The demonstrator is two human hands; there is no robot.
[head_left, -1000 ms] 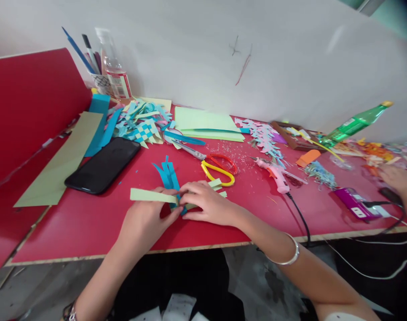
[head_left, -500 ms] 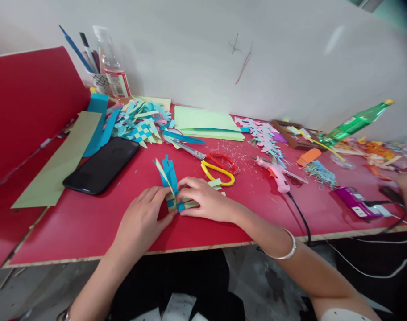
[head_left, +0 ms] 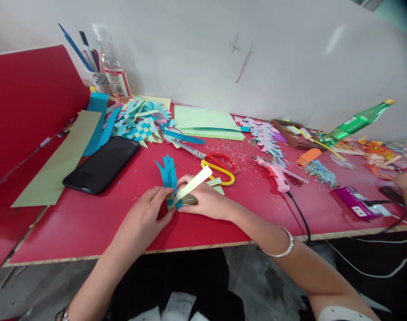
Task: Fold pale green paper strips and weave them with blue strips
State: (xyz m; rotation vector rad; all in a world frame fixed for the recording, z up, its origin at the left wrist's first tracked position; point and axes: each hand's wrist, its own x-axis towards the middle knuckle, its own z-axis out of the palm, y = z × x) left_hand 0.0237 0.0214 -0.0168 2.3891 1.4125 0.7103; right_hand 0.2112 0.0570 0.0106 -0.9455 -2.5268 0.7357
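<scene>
Blue paper strips [head_left: 169, 173] and pale green paper strips [head_left: 194, 183] cross each other in a small woven piece on the red tabletop. My left hand [head_left: 149, 209] pinches the left side of this weave between thumb and fingers. From the right, my right hand [head_left: 203, 198] has its fingers closed on the same weave, with one pale strip slanting up across its back. The fingers hide much of the woven part. Just beyond my right hand lie scissors [head_left: 220, 171] with one red and one yellow handle.
A black phone [head_left: 101, 165] lies on the left, near paper scraps [head_left: 141, 116]. Green sheets [head_left: 206, 120] lie at the back. To the right are a pink glue gun [head_left: 273, 171] with its cord, a purple power strip [head_left: 357, 203] and a leaning green bottle [head_left: 357, 122].
A pale strip that stood upright, leaning left, has swung over to the right across my right hand. Both hands stay in nearly the same place on the weave.
</scene>
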